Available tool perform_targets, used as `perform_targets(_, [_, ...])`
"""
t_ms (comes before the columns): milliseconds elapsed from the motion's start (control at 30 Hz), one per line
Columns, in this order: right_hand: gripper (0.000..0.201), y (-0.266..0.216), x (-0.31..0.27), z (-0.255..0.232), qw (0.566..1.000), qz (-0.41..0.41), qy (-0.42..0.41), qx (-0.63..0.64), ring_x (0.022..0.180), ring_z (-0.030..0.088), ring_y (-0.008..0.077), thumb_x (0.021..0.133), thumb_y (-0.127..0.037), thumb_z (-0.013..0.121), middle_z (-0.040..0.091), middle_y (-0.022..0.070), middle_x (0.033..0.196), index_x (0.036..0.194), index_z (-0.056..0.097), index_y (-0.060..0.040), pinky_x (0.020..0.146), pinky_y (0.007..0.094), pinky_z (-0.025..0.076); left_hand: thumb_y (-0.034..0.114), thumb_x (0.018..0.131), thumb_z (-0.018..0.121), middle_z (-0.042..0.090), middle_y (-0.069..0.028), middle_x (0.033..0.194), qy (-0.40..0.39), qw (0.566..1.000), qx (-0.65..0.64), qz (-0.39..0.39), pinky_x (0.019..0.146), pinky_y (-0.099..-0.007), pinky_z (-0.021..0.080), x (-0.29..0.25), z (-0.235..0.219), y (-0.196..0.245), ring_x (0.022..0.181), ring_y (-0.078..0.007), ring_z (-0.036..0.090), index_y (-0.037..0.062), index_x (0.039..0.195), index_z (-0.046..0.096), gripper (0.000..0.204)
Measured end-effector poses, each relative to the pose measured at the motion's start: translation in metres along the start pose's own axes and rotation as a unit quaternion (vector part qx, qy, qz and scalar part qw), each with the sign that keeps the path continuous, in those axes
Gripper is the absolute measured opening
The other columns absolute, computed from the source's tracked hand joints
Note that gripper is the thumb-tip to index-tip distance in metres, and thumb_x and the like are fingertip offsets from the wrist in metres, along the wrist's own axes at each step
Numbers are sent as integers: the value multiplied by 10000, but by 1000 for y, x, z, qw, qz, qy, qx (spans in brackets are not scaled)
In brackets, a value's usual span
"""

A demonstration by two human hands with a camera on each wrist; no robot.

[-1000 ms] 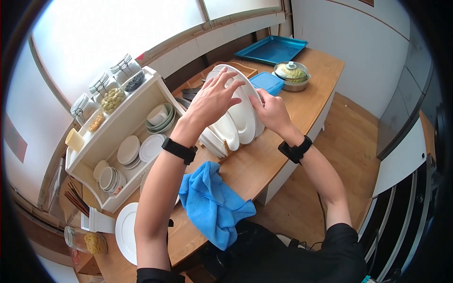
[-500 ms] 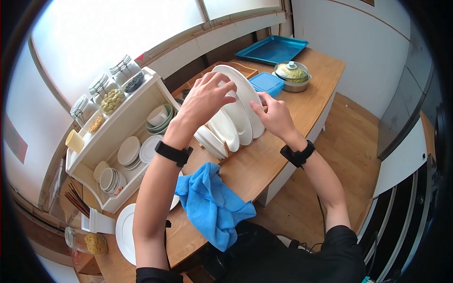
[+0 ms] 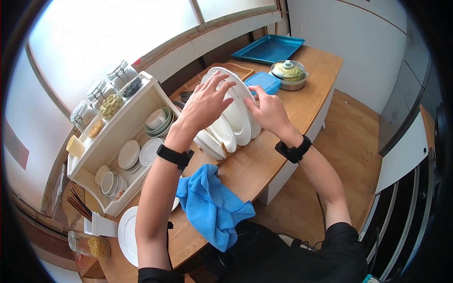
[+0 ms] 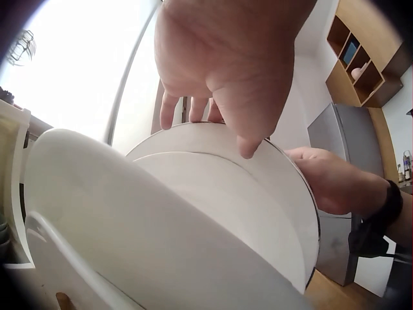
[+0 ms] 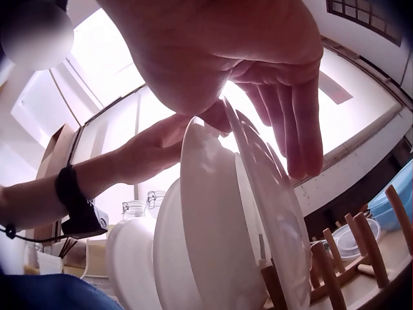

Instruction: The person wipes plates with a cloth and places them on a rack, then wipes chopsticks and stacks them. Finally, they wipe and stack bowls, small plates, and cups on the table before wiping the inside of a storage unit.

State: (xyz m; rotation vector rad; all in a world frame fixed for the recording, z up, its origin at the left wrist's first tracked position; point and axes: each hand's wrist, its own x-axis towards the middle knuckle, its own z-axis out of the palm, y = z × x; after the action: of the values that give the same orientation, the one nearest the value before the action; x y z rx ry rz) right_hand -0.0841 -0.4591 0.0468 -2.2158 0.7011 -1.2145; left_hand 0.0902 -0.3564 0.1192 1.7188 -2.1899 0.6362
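Note:
Several white plates stand on edge in a wooden rack, the large outer plate (image 3: 243, 96) leaning with its rim between my two hands. My right hand (image 3: 271, 112) holds this plate at its right edge; in the right wrist view its fingers (image 5: 300, 123) hang along the outer face. My left hand (image 3: 206, 104) is over the top of the plates with its fingers spread. In the left wrist view, its fingertips lie right at the top rim and its thumb (image 4: 248, 145) overlaps the plate's face. A white oval dish (image 3: 223, 129) stands before the large plates.
A blue cloth (image 3: 212, 207) hangs over the table's front edge. A white shelf (image 3: 113, 155) with dishes and jars stands left. Beyond the rack are a blue-lidded container (image 3: 265, 83), a glass-lidded pot (image 3: 289, 75) and a blue tray (image 3: 269, 48). Wooden pegs (image 5: 326, 271) rise beside the plates.
My left fingers bent in at the plate tops half a second ago and are spread out again now. The right hand stays at the plate's edge. The head view has shifted slightly.

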Motion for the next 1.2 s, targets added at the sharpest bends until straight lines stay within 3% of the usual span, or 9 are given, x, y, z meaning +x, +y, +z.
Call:
perform_targets(333, [414,4,-1,2,1000,5,1,27,886,713,402,972,-313,583,737,222,931,1242,600,0,799,473,560,150,929,673,446,-103,1464,4,1000,22,-1,1143,-483,399,3,6,-2,1371,-343,463,205,1403,508,506])
perform_targets(800, [466,-3,-13,-7,998,38,3,54,890,719,391,1015,-412,519,738,216,930,1238,617,-16,788,443,556,171,911,677,397,-164,1482,31,998,-16,-44,1108,-486,424,-3,10,-3,1305,-406,505,142,1429,430,574])
perform_targets(900, [435,-13,-24,-13,998,16,53,5,921,705,391,1013,-390,536,730,209,991,1206,627,-10,787,448,548,177,909,682,417,-164,1459,64,997,9,-34,1104,-475,415,-13,-7,-1,1294,-393,509,130,1428,429,579])
perform_targets(967, [326,-33,-39,-17,970,-135,178,-95,929,681,378,972,-272,619,707,185,1035,1166,639,-10,782,441,539,188,908,689,466,-157,1409,68,997,13,-40,1096,-464,404,-27,-34,0,1284,-371,510,118,1429,430,586])
perform_targets(1033, [282,-63,-65,-19,965,-199,155,-77,906,653,359,898,-149,693,677,170,1025,1141,642,-15,776,438,533,189,921,678,551,-161,1304,56,996,-3,-72,1047,-445,437,-51,-71,9,1206,-340,567,89,1373,463,510])
perform_targets(1133, [327,-97,-115,4,954,-288,-65,44,933,646,365,851,-142,730,670,175,1013,1133,635,-4,845,437,531,184,933,674,650,-154,1099,43,988,-28,-142,899,-414,510,-109,-117,20,998,-313,660,44,1210,541,338])
perform_targets(1200, [503,-100,-150,26,928,-278,-245,26,1160,559,405,828,-254,780,604,209,1216,1213,591,8,1008,466,470,179,941,671,687,-134,930,-9,976,-32,-214,777,-394,533,-158,-145,31,841,-302,685,24,1063,581,217])
